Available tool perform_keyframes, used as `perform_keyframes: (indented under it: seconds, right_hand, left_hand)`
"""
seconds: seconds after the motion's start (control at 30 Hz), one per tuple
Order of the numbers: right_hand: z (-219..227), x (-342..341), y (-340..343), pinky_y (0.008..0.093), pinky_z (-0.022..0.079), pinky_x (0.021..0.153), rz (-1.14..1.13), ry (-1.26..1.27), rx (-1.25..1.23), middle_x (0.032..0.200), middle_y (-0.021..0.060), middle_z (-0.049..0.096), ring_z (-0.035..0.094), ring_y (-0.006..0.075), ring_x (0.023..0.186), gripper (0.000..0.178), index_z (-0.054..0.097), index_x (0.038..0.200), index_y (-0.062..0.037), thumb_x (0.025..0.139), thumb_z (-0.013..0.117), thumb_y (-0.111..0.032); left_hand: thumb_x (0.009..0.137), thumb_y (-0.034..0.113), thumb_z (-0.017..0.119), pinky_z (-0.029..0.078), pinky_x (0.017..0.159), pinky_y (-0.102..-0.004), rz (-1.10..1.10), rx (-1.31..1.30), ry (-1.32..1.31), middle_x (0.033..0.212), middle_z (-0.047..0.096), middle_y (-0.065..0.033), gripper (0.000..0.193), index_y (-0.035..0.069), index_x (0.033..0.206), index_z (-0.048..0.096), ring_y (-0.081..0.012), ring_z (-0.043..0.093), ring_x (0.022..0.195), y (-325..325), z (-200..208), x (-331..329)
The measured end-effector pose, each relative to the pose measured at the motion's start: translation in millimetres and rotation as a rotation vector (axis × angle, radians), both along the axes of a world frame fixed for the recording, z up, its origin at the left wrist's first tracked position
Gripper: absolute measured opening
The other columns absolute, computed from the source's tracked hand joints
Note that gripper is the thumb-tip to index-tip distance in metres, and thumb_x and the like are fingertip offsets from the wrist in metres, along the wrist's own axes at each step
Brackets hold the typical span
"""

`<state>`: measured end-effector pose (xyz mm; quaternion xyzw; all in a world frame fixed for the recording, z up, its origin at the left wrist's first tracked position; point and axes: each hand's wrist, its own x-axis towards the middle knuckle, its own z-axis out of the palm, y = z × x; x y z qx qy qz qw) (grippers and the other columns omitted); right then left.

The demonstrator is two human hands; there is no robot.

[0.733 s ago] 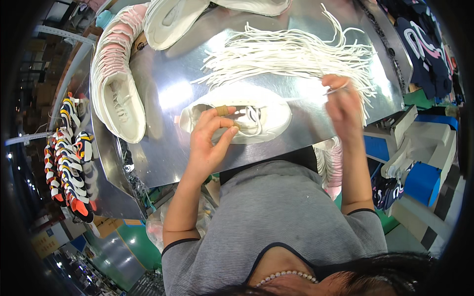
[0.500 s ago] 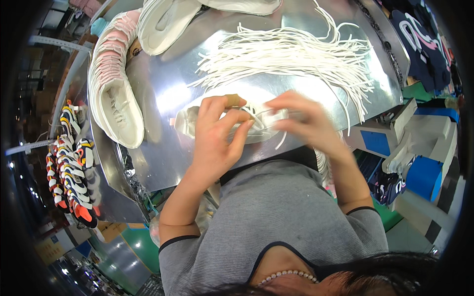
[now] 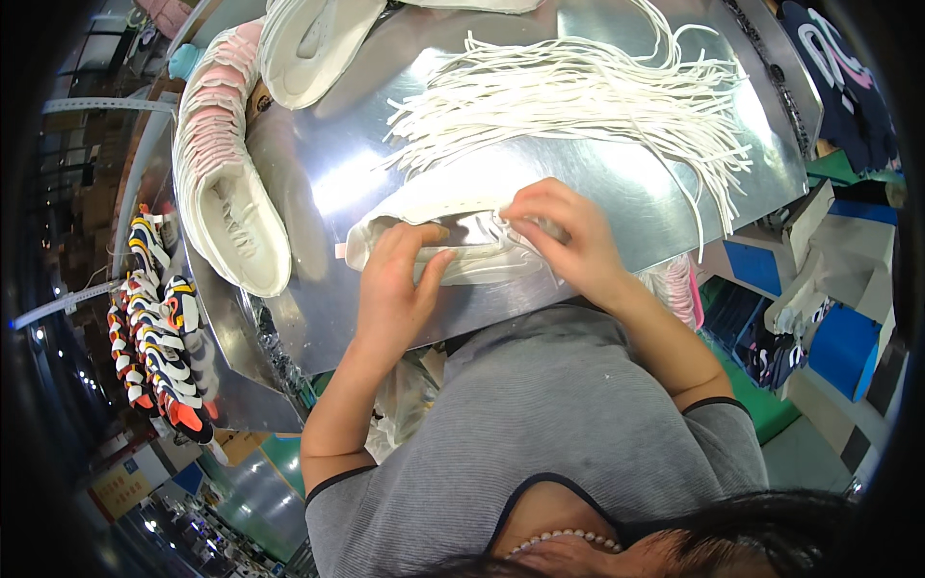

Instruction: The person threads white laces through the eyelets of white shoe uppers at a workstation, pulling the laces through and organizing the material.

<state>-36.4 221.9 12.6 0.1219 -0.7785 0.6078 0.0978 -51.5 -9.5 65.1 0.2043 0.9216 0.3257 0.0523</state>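
A white shoe upper (image 3: 472, 272) lies lengthwise on the metal table in front of me, its opening facing up. My left hand (image 3: 393, 279) grips its near rim towards the left end, with fingers in the opening and the thumb apart from them. At the other end, my right hand (image 3: 568, 236) pinches by the eyelets, where a white shoelace (image 3: 520, 238) runs through the upper. The right fingertips partly cover the lace. Beyond both hands spreads a loose pile of white shoelaces (image 3: 568, 101).
A curved row of nested white-and-pink shoe uppers (image 3: 236, 231) stands at the left, with more white uppers (image 3: 313, 53) at the far edge. Colourful shoes (image 3: 159, 328) hang off left. Boxes with blue parts (image 3: 838, 352) and dark uppers (image 3: 838, 87) are at the right.
My left fingers have moved from the lacing leftward into the shoe's opening. The right hand, blurred before, is now steady at the eyelets. The view has shifted slightly.
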Motion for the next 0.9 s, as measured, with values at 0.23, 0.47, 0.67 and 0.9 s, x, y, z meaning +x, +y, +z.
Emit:
perform_keyframes:
  seconds: [0.23,0.47,0.67,0.9]
  right_hand:
    - [1,7,29,0.0301,0.054,0.060,0.352,0.220,0.667,0.114,-0.0033,0.063,0.068,0.0166,0.080,0.032,0.067,0.115,-0.0112,0.084,0.059,-0.004]
    - [-25,5,34,0.0298,0.052,0.058,0.393,0.318,0.729,0.116,-0.0022,0.063,0.068,0.0168,0.078,0.030,0.070,0.112,-0.0124,0.083,0.063,-0.005]
    - [-7,7,17,0.0231,0.040,0.051,0.092,-0.043,-0.196,0.103,-0.0007,0.069,0.055,0.0061,0.063,0.014,0.073,0.102,-0.0093,0.092,0.064,-0.006]
    - [48,-18,23,0.0158,0.027,0.049,0.010,-0.373,-0.764,0.085,0.0013,0.071,0.037,-0.0013,0.054,0.020,0.068,0.108,-0.0005,0.095,0.067,-0.016]
  left_hand:
    - [0.091,0.013,0.068,0.051,0.083,-0.0382,-0.075,0.050,-0.119,0.097,0.069,-0.0144,0.015,0.001,0.100,0.067,-0.0326,0.065,0.094,3,-13,-7]
    - [0.093,0.051,0.067,0.050,0.086,-0.0316,0.125,0.249,-0.861,0.102,0.070,-0.0105,0.051,0.002,0.106,0.070,-0.0194,0.063,0.098,5,-14,-42]
    - [0.092,0.058,0.064,0.052,0.081,-0.0315,0.156,0.238,-1.050,0.105,0.070,-0.0135,0.067,-0.003,0.119,0.066,-0.0215,0.064,0.095,15,-36,-56]
    - [0.100,0.048,0.056,0.048,0.068,-0.0282,0.185,0.356,-0.989,0.089,0.070,-0.0050,0.049,0.004,0.116,0.069,-0.0121,0.058,0.077,31,-26,-25]
